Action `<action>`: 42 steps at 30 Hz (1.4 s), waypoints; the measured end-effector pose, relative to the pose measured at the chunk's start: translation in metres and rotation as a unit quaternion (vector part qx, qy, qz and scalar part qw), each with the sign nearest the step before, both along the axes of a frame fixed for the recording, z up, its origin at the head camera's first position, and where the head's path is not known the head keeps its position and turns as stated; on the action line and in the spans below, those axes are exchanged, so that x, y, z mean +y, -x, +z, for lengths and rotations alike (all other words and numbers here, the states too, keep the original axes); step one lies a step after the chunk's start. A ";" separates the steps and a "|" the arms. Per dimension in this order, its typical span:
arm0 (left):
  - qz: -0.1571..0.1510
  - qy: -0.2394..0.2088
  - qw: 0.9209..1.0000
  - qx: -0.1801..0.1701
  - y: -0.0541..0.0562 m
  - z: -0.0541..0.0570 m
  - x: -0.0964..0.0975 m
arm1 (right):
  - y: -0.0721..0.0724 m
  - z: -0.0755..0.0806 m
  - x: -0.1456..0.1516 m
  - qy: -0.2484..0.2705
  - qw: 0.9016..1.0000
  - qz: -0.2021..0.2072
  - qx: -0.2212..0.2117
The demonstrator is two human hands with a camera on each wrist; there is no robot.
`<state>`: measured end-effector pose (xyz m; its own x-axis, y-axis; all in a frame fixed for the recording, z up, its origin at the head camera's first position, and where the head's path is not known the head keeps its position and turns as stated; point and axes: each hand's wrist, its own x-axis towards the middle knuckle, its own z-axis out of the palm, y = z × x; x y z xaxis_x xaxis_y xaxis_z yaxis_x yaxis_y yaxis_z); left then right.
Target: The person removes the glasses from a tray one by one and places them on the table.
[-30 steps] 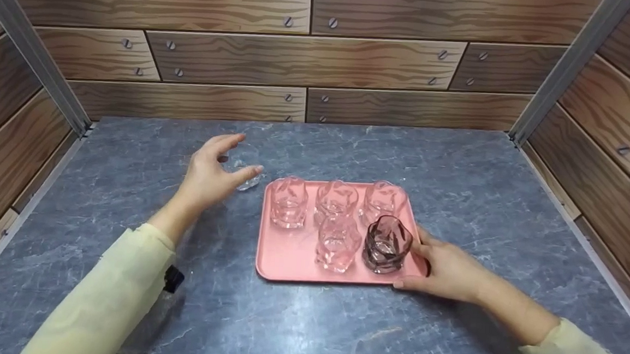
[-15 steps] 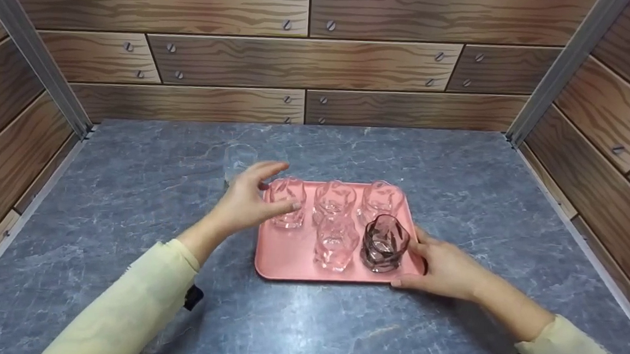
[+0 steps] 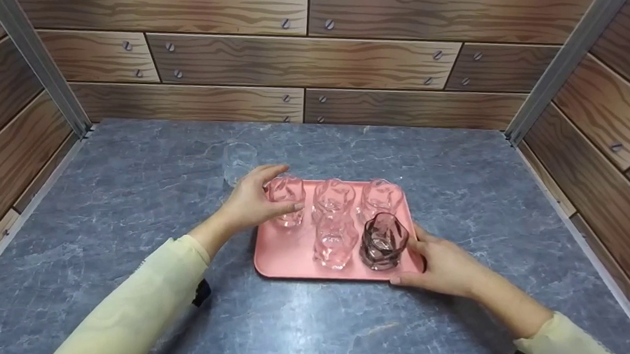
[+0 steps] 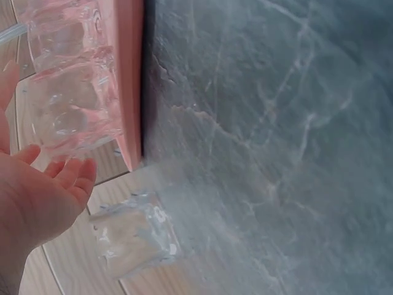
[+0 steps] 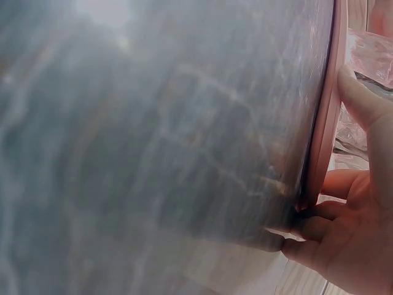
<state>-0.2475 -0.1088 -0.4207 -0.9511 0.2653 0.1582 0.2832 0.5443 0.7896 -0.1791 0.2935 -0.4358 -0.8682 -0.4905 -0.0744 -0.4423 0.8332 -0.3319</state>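
A pink tray [image 3: 283,257] carries several clear faceted glasses and a dark smoky glass [image 3: 383,244], which stands at the near right. Around the back-left clear glass [image 3: 287,189] my left hand [image 3: 245,200] forms a loose C, thumb on the near side and fingers behind. In the left wrist view, the fingertips [image 4: 86,171] come right up to that glass's side, while the thumb is above its rim. My right hand [image 3: 449,270] grips the tray's right end, its thumb along the near corner. In the right wrist view, its other fingers [image 5: 313,227] reach around the tray's far corner.
Another clear glass [image 3: 239,158] stands on the blue-grey marbled tabletop [image 3: 197,142], behind my left hand and off the tray. Wood-patterned panels [image 3: 300,61] wall the table at the back and both sides, with metal posts [image 3: 540,70] at the corners.
My left hand has moved right and nearer, from the glass standing off the tray to the tray's back-left glass. The right hand keeps its hold on the tray.
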 end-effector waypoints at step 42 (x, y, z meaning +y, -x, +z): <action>-0.017 -0.060 0.997 -0.054 0.006 -0.015 0.000 | -0.001 -0.002 -0.001 -0.001 1.000 -0.013 -0.009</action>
